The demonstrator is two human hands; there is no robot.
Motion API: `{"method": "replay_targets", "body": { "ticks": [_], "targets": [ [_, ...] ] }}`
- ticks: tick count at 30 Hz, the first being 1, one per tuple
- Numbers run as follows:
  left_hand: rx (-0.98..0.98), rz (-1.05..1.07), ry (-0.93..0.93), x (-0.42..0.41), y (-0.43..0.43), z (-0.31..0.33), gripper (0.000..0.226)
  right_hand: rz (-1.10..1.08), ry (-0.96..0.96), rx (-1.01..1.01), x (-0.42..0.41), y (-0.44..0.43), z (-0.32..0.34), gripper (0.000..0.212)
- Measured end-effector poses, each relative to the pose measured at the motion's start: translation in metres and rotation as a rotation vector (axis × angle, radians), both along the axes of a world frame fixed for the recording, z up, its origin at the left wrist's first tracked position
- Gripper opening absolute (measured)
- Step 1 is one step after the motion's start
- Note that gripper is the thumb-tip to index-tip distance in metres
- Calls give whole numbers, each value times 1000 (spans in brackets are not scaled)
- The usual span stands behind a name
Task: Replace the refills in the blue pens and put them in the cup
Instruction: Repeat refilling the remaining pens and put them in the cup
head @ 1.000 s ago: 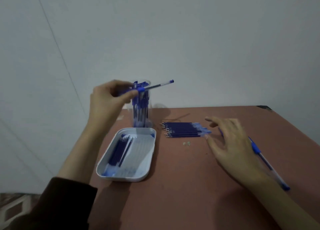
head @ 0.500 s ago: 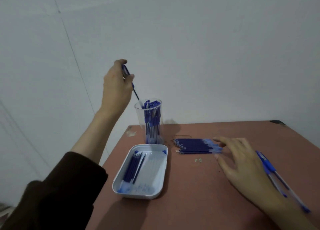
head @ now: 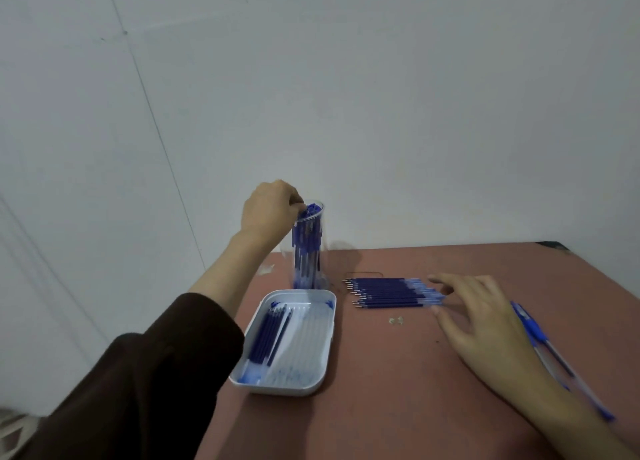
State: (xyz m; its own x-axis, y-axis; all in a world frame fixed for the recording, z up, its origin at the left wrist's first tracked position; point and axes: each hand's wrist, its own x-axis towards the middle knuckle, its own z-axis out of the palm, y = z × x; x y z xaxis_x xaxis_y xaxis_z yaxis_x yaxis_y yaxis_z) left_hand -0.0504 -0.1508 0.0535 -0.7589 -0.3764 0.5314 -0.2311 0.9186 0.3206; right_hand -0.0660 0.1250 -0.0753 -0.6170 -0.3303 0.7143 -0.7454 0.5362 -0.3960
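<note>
The left hand (head: 270,208) is curled at the rim of the tall clear plastic cup (head: 308,248), fingertips bunched over the caps of the blue pens packed upright inside; whether it grips one or has let go I cannot tell. The right hand (head: 485,324) lies flat and spread, holding nothing, its fingertips touching the clear tail ends of the row of slim dark-blue refills (head: 391,291) laid side by side at its 10 o'clock. This looks like the drop-off step for a finished pen, so next comes picking a fresh refill and one of the loose blue-grip pens with clear barrels (head: 550,352) lying partly under the right hand at its 4 o'clock. At the cup's 6 o'clock sits a glossy white rounded tray (head: 329,338) holding more refills, on the matte reddish-brown table (head: 398,390).
</note>
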Motion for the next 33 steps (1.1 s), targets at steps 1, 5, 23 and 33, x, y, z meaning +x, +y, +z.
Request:
{"method": "replay_targets", "body": {
  "ticks": [1, 5, 23, 33],
  "targets": [
    [-2, 9, -24, 0, -1, 0, 18, -5, -1, -3, 0, 0, 0, 37],
    [44, -16, -37, 3, -5, -3, 25, -30, 3, -24, -3, 2, 0, 33],
    [244, -500, 207, 42, 127, -136, 28, -714, -428, 338, -27, 58, 9, 24],
    [264, -471, 317, 39, 125, -134, 26, -713, -517, 264, -23, 59, 14, 25]
  ]
}}
